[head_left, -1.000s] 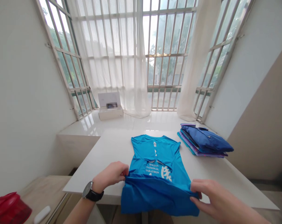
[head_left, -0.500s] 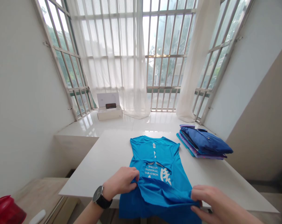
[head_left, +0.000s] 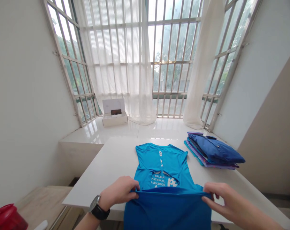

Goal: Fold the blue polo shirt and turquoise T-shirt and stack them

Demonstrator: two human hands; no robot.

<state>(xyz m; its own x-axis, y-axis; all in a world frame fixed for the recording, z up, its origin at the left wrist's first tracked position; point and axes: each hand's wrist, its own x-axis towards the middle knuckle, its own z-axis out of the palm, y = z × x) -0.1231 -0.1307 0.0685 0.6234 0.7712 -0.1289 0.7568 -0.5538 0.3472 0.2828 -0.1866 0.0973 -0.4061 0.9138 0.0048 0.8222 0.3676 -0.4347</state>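
Note:
A bright blue T-shirt (head_left: pixel 163 163) with white lettering lies on the white table (head_left: pixel 116 159), its sides folded inward and its neck end pointing away from me. My left hand (head_left: pixel 119 191), with a black watch on the wrist, pinches the left corner of the shirt's bottom edge. My right hand (head_left: pixel 220 195) pinches the right corner. Between them the hem is lifted and pulled taut over the lower part of the shirt, and the fabric below hangs off the table's near edge.
A stack of folded blue and purple clothes (head_left: pixel 213 150) sits at the table's right. A white box (head_left: pixel 114 113) stands on the glossy window ledge behind. A red object (head_left: pixel 6 218) and a wooden bench (head_left: pixel 41 204) are at lower left. Barred windows with sheer curtains fill the back.
Both hands have raised the shirt's bottom hem and stretched it straight between them, carrying it further over the lettering. The view tilted slightly downward.

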